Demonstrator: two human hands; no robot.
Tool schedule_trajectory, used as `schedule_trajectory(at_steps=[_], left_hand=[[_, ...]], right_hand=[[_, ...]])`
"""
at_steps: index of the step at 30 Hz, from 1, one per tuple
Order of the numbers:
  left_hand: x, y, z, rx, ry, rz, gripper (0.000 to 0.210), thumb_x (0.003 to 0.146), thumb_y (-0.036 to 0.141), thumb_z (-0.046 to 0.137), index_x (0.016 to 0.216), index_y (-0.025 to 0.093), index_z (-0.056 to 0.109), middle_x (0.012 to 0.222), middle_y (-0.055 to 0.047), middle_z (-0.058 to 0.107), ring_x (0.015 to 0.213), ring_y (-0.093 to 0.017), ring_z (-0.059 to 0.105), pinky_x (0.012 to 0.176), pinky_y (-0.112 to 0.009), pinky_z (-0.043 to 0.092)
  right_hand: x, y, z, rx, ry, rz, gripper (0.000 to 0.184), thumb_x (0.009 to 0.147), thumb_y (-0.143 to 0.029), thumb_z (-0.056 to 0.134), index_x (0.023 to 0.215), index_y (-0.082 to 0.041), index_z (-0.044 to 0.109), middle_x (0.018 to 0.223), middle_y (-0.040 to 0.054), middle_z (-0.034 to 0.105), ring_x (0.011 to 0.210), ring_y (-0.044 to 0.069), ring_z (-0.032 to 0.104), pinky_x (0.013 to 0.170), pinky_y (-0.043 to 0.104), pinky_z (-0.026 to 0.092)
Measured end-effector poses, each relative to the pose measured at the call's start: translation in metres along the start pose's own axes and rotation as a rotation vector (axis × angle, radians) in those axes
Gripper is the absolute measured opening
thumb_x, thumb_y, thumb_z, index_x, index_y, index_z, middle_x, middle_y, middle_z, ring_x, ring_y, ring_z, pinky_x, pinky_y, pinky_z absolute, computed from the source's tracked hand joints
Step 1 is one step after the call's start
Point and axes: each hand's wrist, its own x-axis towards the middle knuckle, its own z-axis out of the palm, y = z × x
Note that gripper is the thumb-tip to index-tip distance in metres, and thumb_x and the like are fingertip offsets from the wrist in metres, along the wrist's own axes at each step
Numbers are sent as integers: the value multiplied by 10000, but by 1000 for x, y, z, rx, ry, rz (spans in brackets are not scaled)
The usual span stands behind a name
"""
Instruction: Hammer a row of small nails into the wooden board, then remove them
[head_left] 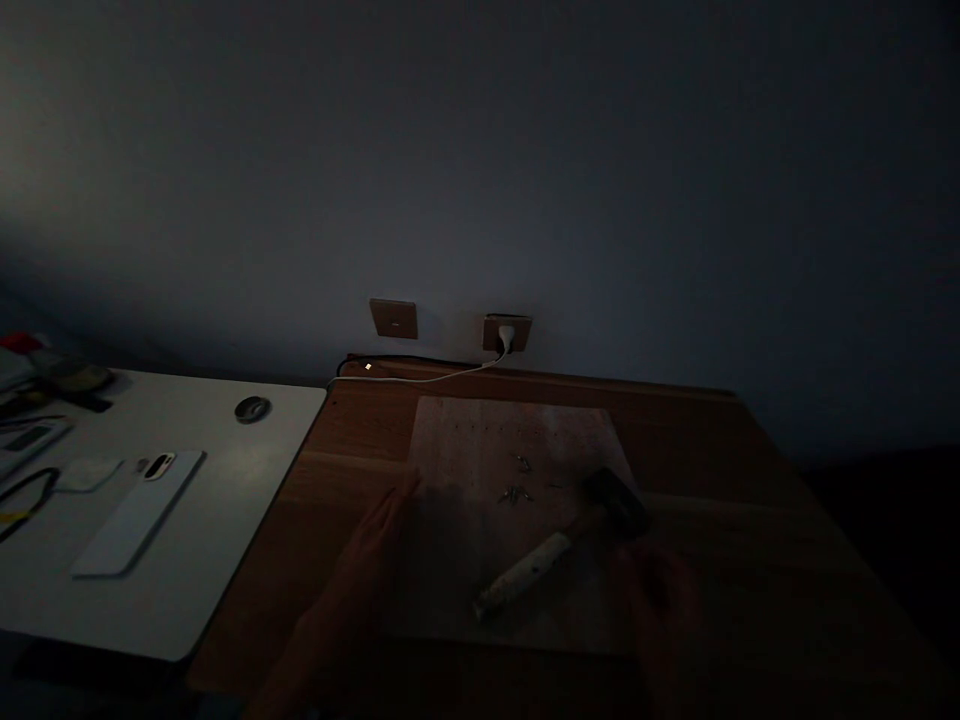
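Observation:
The scene is dim. A flat, pale board (450,560) lies on the wooden table, with a hammer (529,575) resting diagonally across it. The hammer's dark head (615,500) is at the board's right side, its light-wrapped handle pointing down-left. Several small nails or screws (515,494) lie loose mid-board, and a row of tiny marks or nails (506,430) runs along its far part. My left hand (375,545) is open, fingers stretched along the board's left edge. Beside the lower right edge, close to the hammer head, is my right hand (660,590); darkness and blur obscure its fingers.
A white table (217,500) adjoins the wooden table (750,560) on the left. On it are a phone (139,520), a roll of tape (253,409) and cluttered items. A white cable (420,380) runs along the wall to a socket (491,332).

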Motion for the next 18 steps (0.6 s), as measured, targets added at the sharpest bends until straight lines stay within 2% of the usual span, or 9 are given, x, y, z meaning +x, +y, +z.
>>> schedule_trajectory(at_steps=[2, 4, 7, 10, 12, 14, 15, 16, 18], left_hand=[[3, 4, 7, -35, -72, 36, 597, 1034, 153, 265, 1622, 247, 235, 1574, -115, 461, 1422, -208, 479, 1121, -396, 489], [8, 10, 15, -17, -134, 129, 627, 1036, 154, 291, 1638, 253, 148, 1609, -113, 406, 1482, -218, 396, 1174, -431, 436], [13, 17, 28, 52, -173, 283, 644, 1022, 166, 419, 1622, 268, 209, 1605, -108, 413, 1525, -266, 304, 1224, -562, 329], [15, 20, 33, 71, -190, 321, 624, 1006, 167, 480, 1593, 290, 307, 1584, -102, 447, 1532, -293, 277, 1199, -571, 367], [17, 22, 31, 33, -220, 274, 703, 1005, 142, 452, 1635, 270, 168, 1544, -116, 499, 1530, -278, 288, 1168, -517, 430], [22, 26, 26, -10, -250, 247, 796, 995, 100, 415, 1642, 244, -25, 1522, -131, 522, 1513, -252, 334, 1143, -473, 465], [26, 30, 23, -18, -257, 251, 816, 988, 79, 401, 1637, 242, -66, 1535, -136, 505, 1500, -242, 361, 1134, -456, 474], [32, 35, 20, -15, -254, 272, 810, 983, 65, 391, 1639, 249, -48, 1553, -140, 481, 1484, -236, 387, 1125, -445, 480], [49, 48, 18, 18, -233, 356, 714, 989, 70, 396, 1629, 258, 142, 1557, -138, 470, 1447, -240, 433, 1118, -449, 475]], right_hand=[[-10, -9, 9, 82, -119, 50, 594, 790, -709, 607, 1109, -208, 619, 1055, 133, 716, 933, 317, 686, 754, 434, 572], [-16, -18, 16, 74, -206, -10, 608, 820, -686, 584, 1199, -213, 634, 1173, 137, 719, 1030, 321, 690, 824, 443, 577], [-15, -29, 24, -2, -334, -120, 543, 869, -638, 552, 1226, -250, 681, 1271, 115, 712, 1168, 319, 664, 949, 466, 553], [-8, -40, 31, -19, -459, -121, 478, 867, -619, 556, 1120, -260, 744, 1161, 107, 761, 1097, 320, 705, 916, 461, 573], [-3, -47, 35, -6, -497, -72, 473, 870, -629, 530, 1048, -252, 754, 1012, 96, 784, 928, 306, 742, 795, 430, 597], [-1, -51, 37, 1, -526, -27, 466, 876, -635, 506, 972, -244, 741, 847, 67, 765, 739, 272, 725, 651, 383, 579], [-1, -52, 36, 6, -529, -23, 451, 872, -635, 512, 927, -243, 728, 795, 53, 744, 689, 256, 705, 616, 365, 561], [-3, -51, 35, 18, -511, -29, 431, 865, -632, 525, 886, -243, 709, 766, 43, 724, 672, 245, 688, 612, 353, 548], [-8, -48, 29, 67, -419, -22, 385, 841, -622, 568, 840, -249, 661, 740, 24, 684, 680, 232, 662, 635, 342, 540]])
